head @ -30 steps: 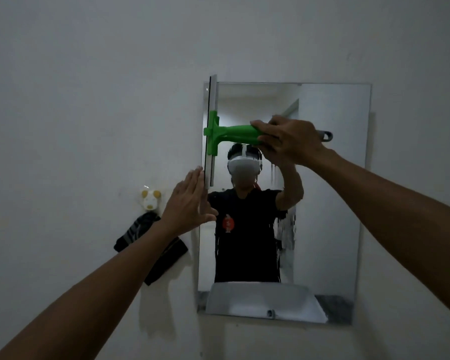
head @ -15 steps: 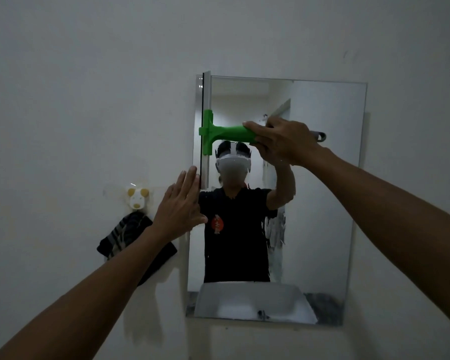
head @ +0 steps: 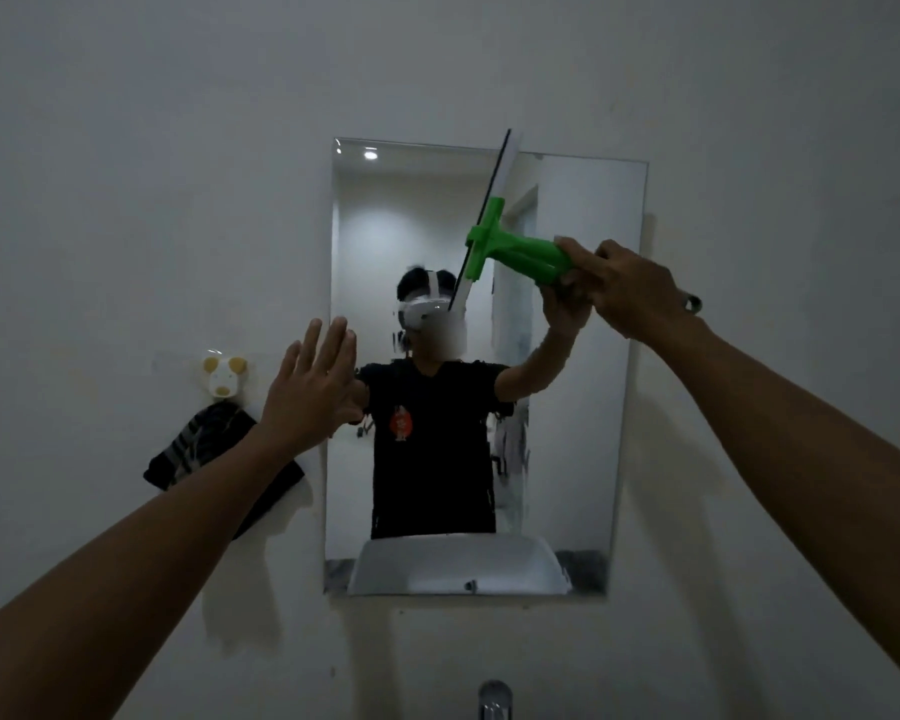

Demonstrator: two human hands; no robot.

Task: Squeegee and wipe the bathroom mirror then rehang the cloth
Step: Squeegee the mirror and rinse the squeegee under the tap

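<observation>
A frameless rectangular mirror (head: 583, 407) hangs on the white wall. My right hand (head: 630, 288) grips the green handle of a squeegee (head: 515, 254); its long blade is tilted, top end leaning right past the mirror's upper edge, in front of the upper middle of the glass. My left hand (head: 310, 387) is spread flat, fingers apart, at the mirror's left edge, holding nothing. A dark striped cloth (head: 198, 444) hangs from a small animal-shaped hook (head: 223, 377) on the wall left of the mirror, partly hidden by my left forearm.
A chrome tap (head: 494, 698) shows at the bottom edge below the mirror. The mirror reflects a white basin, a person in a black shirt and a lit room behind. Bare white wall surrounds the mirror.
The squeegee has moved from the mirror's left edge to its upper middle, and the blade has gone from vertical to tilted. My left hand stays by the left edge.
</observation>
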